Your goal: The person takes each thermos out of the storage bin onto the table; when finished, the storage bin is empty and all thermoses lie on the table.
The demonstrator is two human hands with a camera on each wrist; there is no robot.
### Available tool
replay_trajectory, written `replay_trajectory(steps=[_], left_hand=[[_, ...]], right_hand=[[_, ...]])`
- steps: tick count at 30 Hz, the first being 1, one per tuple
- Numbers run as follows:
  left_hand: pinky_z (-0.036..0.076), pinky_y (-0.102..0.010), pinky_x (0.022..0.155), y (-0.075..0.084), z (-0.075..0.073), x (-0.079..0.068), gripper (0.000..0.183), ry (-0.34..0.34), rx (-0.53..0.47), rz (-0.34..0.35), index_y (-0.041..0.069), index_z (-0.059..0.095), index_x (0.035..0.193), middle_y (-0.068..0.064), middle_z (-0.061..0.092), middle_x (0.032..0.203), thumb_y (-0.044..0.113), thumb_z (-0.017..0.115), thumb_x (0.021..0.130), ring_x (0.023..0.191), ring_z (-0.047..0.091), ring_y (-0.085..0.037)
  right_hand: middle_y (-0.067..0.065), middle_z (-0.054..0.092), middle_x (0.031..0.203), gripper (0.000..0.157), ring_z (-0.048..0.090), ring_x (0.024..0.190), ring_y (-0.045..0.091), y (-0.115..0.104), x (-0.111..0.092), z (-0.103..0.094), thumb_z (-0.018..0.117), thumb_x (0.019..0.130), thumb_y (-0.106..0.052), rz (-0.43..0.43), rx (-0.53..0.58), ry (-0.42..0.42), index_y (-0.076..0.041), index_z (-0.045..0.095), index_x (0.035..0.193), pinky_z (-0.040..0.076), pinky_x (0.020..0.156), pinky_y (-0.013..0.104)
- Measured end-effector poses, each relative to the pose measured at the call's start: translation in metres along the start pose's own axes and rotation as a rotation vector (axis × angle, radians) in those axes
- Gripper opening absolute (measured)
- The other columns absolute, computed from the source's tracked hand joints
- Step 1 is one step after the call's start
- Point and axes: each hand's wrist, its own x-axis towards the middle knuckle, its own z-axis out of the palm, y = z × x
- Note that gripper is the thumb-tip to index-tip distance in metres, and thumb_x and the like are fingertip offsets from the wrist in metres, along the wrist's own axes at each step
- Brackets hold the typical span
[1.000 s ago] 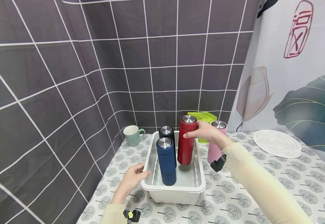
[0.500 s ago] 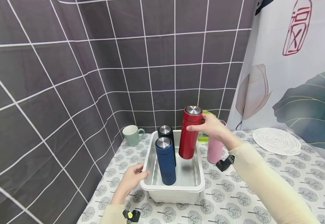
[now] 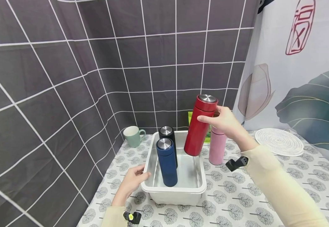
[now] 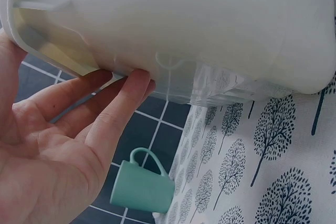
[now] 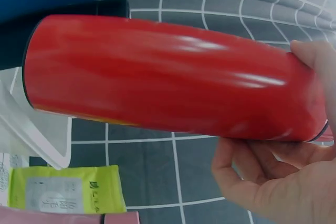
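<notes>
Bottle [image 3: 199,130], red, higher, more tilted than before — right hand [image 3: 225,121] around it, left hand [image 3: 132,180] around bin rim [image 3: 174,190].

Pale green mug [image 3: 131,137], dark gridded backdrop [image 3: 161,50], lime packet [image 5: 67,189], white mat [image 3: 279,142] — round, coiled — on tree-print tablecloth [image 3: 227,205]

From above, the head view faces forward, down over the tabletop [image 3: 218,211]; close up, the left wrist's shares its mug [image 3: 132,137], the right's its red flask [image 3: 196,131].

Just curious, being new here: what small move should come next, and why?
Probably carry the red cylindrical metal-lidded bottle rightward past the white rectangular plastic bin: the right hand has raised the bottle, but its base appears over the bin.
</notes>
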Motion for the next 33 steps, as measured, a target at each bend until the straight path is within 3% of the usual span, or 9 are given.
replay_trajectory(steps=[9, 15, 23, 33], left_hand=[[0.056, -0.039, 0.095, 0.001, 0.000, 0.001, 0.053, 0.000, -0.047, -0.079, -0.010, 0.054, 0.131, -0.030, 0.062, 0.125, 0.009, 0.068, 0.083, 0.113, 0.063, -0.039], [0.056, -0.042, 0.095, 0.002, 0.000, 0.002, 0.054, 0.006, -0.055, -0.074, -0.011, 0.054, 0.131, -0.031, 0.061, 0.124, 0.008, 0.067, 0.083, 0.113, 0.063, -0.040], [0.054, -0.044, 0.097, -0.001, 0.000, 0.003, 0.054, -0.011, -0.045, -0.075, -0.014, 0.051, 0.132, -0.034, 0.058, 0.126, 0.009, 0.066, 0.085, 0.116, 0.061, -0.043], [0.053, -0.045, 0.098, -0.003, 0.002, 0.003, 0.052, -0.003, -0.029, -0.065, -0.012, 0.054, 0.131, -0.032, 0.060, 0.127, 0.008, 0.066, 0.085, 0.117, 0.060, -0.044]], right_hand=[[0.017, 0.065, 0.121, 0.063, 0.063, 0.110, 0.032, 0.004, -0.019, -0.019, 0.069, 0.087, -0.046, -0.032, -0.004, 0.043, -0.007, 0.052, 0.133, 0.053, 0.092, 0.047], [0.018, 0.062, 0.122, 0.062, 0.057, 0.113, 0.035, 0.013, -0.030, -0.030, 0.068, 0.088, -0.045, -0.041, -0.062, 0.046, -0.005, 0.052, 0.131, 0.052, 0.090, 0.051], [0.017, 0.065, 0.115, 0.057, 0.058, 0.106, 0.033, 0.035, -0.040, -0.039, 0.074, 0.085, -0.041, -0.064, -0.113, 0.052, -0.007, 0.057, 0.128, 0.052, 0.076, 0.034], [0.021, 0.068, 0.113, 0.061, 0.063, 0.103, 0.037, 0.073, -0.047, -0.046, 0.076, 0.083, -0.043, -0.017, -0.185, 0.062, -0.002, 0.059, 0.125, 0.053, 0.074, 0.033]])
